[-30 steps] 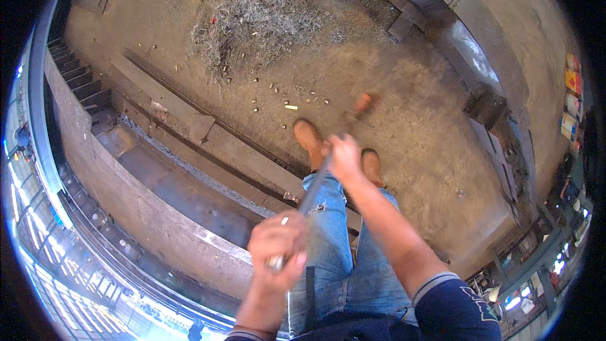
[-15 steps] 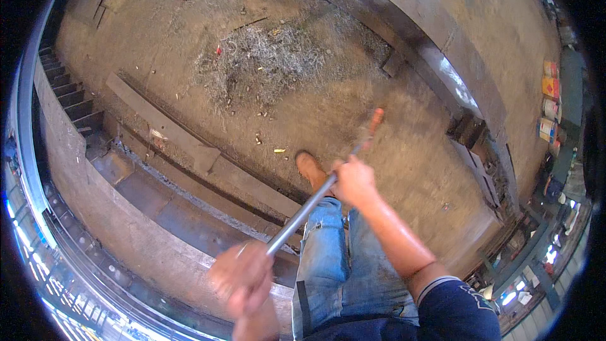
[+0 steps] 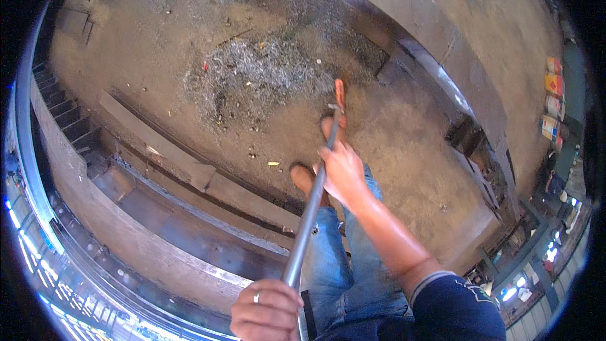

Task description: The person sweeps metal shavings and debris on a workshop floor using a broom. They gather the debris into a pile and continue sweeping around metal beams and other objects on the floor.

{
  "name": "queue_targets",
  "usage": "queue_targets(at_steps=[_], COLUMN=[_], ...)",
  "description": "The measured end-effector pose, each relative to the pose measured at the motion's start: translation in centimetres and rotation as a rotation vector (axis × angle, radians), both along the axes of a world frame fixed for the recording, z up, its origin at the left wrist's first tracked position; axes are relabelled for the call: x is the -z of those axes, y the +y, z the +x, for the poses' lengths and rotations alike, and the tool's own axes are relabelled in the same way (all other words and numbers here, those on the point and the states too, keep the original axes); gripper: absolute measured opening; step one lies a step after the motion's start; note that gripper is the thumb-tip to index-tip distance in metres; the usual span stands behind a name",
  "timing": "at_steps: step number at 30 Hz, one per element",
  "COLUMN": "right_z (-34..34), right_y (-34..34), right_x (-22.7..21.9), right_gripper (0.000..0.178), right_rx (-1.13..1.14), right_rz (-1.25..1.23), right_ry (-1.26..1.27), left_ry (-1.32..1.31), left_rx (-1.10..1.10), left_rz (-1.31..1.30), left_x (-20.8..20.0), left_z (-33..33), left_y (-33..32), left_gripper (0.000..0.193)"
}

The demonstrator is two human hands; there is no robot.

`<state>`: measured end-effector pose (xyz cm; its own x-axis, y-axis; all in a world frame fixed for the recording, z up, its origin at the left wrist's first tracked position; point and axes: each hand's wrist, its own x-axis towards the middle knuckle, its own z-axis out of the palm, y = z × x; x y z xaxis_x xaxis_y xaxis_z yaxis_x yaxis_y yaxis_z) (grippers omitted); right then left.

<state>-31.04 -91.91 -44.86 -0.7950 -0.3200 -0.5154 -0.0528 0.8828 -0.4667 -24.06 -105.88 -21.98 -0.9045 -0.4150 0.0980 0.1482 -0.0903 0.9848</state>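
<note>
Both hands hold a long grey metal pole point(image 3: 305, 230) with a narrow orange head point(image 3: 340, 93) at its far end; I cannot tell the tool's exact kind. My left hand point(image 3: 268, 309), wearing a ring, is wrapped round the near end by my leg. Farther up the shaft, my right hand point(image 3: 344, 170) closes on it, its fingers partly hidden. The orange head is at floor level, beside the right edge of a tangled heap of silvery metal shavings point(image 3: 265, 66). My brown shoes point(image 3: 302, 178) show beneath the pole, one partly hidden behind it.
A long steel beam point(image 3: 189, 215) with raised edges runs along my left. A curved steel piece point(image 3: 454, 91) bounds the floor on the right. Several cans point(image 3: 553, 84) stand at the far right. A small yellow scrap point(image 3: 273, 163) lies before my shoe.
The orange head has swung left and away from me, toward the shavings. Both hands shifted with the pole, my left rightward and down, my right slightly left. A second shoe now shows ahead.
</note>
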Motion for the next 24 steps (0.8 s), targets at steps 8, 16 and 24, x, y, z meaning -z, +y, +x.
queue_targets(at_steps=[8,16,24], right_z=[-3.1,-2.9,-5.1], right_y=[10.2,9.3,8.5], right_x=[8.0,0.2,5.9], right_gripper=[0.024,0.020,0.022], right_rx=[0.058,0.019,0.069], right_rz=[0.229,0.097,0.076], right_ry=[0.006,-0.037,0.055], left_ry=[-0.050,0.119,0.102], left_rx=[0.551,0.757,0.807], left_rz=[0.301,0.220,0.159], left_x=[10.5,2.9,6.7], left_z=[-7.3,-8.4,-9.1], left_y=[2.1,2.7,2.7], left_gripper=[0.032,0.032,0.022])
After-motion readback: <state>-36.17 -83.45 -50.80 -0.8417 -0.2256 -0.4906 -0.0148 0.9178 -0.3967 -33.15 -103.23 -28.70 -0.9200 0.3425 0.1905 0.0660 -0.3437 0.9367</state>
